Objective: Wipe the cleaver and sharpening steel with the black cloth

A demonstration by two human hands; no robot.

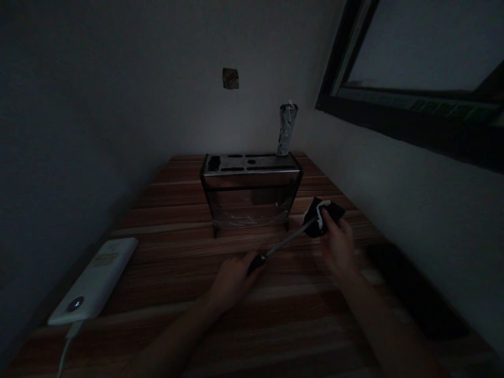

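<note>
My left hand (pixel 232 278) is closed round the black handle of a slim knife (pixel 287 241), whose narrow metal blade slants up to the right. My right hand (pixel 338 239) grips a folded black cloth (pixel 334 210) with a white edge. The cloth lies against the far end of the blade and hides the tip. Behind both hands stands a knife rack (pixel 252 180), with a slotted metal top and clear lower sides. A tall, narrow object in a crumpled grey wrapping (pixel 286 128) rises at the rack's right end.
A white power bank (pixel 96 278) with a cable (pixel 65 352) lies on the wood-grain table (pixel 169 210) at left. A dark flat object (pixel 413 289) lies along the right edge. Walls border both sides and the back; a dark-framed window (pixel 409 121) is at right.
</note>
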